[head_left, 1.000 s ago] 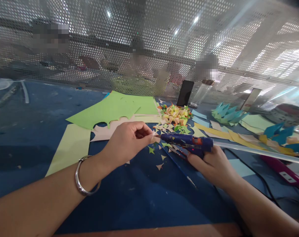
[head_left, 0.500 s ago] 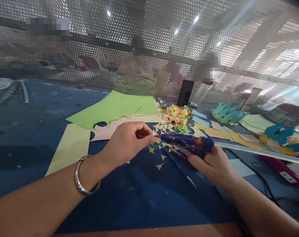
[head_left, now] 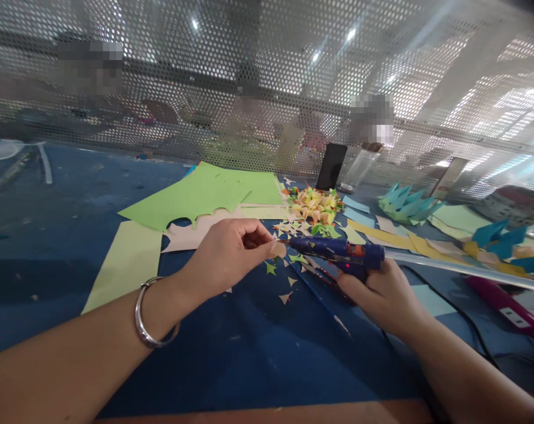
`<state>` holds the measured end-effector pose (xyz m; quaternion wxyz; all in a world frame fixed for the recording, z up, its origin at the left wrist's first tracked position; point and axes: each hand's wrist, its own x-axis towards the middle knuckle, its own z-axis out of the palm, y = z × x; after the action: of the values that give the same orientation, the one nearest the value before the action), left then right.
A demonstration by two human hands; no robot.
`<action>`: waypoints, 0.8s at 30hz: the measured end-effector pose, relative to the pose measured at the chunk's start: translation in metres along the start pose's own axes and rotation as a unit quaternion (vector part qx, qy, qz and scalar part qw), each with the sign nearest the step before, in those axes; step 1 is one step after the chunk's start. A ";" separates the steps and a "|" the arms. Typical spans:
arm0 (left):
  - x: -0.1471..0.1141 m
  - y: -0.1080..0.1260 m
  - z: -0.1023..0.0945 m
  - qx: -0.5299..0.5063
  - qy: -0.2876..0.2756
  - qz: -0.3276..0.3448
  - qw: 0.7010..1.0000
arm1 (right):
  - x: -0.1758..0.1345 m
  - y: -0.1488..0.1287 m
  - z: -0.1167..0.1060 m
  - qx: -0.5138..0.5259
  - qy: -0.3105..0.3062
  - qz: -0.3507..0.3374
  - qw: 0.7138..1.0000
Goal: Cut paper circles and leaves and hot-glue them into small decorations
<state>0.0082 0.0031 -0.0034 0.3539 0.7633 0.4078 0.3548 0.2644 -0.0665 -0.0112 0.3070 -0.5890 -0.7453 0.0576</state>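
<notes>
My right hand (head_left: 388, 294) is wrapped round the handle of a dark blue hot glue gun (head_left: 332, 250), whose red light glows. A clear glue stick (head_left: 461, 265) sticks out of its back end. The gun's nozzle points left and meets the fingertips of my left hand (head_left: 234, 253). That hand is closed in a pinch on a small pale paper piece, mostly hidden by the thumb and finger. Below the gun lie a blue paintbrush (head_left: 319, 300) and scissors (head_left: 322, 271), partly covered. Small paper stars (head_left: 271, 268) and scraps (head_left: 285, 298) are scattered close by.
Green paper (head_left: 222, 185) and a pale yellow sheet (head_left: 125, 259) lie at left. Folded paper flowers (head_left: 317, 206) are heaped ahead, before a phone (head_left: 331, 166) and a clear jar (head_left: 359, 169). At right are blue paper pieces (head_left: 410, 205), a pink power strip (head_left: 509, 306) and a cable (head_left: 470, 327).
The glue gun and my right hand have shifted very slightly right. My left hand keeps its pinch, its thumb tip turned a little; less of the pale paper shows.
</notes>
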 end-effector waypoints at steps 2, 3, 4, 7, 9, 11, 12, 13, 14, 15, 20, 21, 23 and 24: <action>0.000 0.001 0.000 -0.006 -0.002 -0.002 1.000 | 0.000 0.000 0.000 0.003 -0.002 0.007 1.000; 0.000 0.001 0.000 -0.009 -0.003 -0.005 1.000 | 0.000 0.001 0.000 0.008 -0.004 0.012 1.000; 0.001 0.001 0.000 -0.012 -0.005 -0.007 1.000 | -0.001 0.002 0.000 0.016 -0.007 0.019 1.000; 0.001 0.000 0.000 -0.023 -0.015 -0.020 0.999 | -0.003 0.007 0.001 0.046 -0.013 0.051 0.998; 0.002 0.000 0.001 -0.050 -0.022 -0.040 0.998 | -0.003 0.012 0.001 0.065 -0.015 0.075 0.995; 0.002 0.001 0.002 -0.106 -0.019 -0.071 0.992 | -0.002 0.018 0.001 0.077 -0.017 0.098 0.992; 0.003 0.002 0.002 -0.144 -0.014 -0.089 0.985 | -0.002 0.020 0.001 0.083 -0.017 0.109 0.990; 0.004 0.004 0.003 -0.184 -0.007 -0.108 0.977 | 0.000 0.021 0.000 0.094 -0.016 0.118 0.988; 0.004 0.005 0.003 -0.221 0.002 -0.127 0.967 | 0.001 0.023 0.000 0.107 -0.016 0.127 0.986; 0.005 0.006 0.003 -0.254 0.013 -0.144 0.957 | 0.003 0.024 -0.001 0.121 -0.017 0.137 0.983; 0.005 0.013 0.000 -0.316 0.056 -0.172 0.931 | 0.007 0.033 -0.002 0.186 -0.023 0.255 0.949; 0.005 0.014 -0.001 -0.314 0.056 -0.180 0.931 | 0.007 0.035 -0.002 0.212 -0.034 0.273 0.938; 0.004 0.014 -0.001 -0.309 0.058 -0.194 0.929 | 0.005 0.042 -0.003 0.262 -0.056 0.298 0.916; 0.003 0.014 0.000 -0.312 0.060 -0.192 0.929 | 0.003 0.045 -0.004 0.275 -0.060 0.310 0.908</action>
<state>0.0145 0.0001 0.0095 0.6104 0.4990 0.4358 0.4342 0.3044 -0.0510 -0.0271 0.3780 -0.6781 -0.4972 0.3874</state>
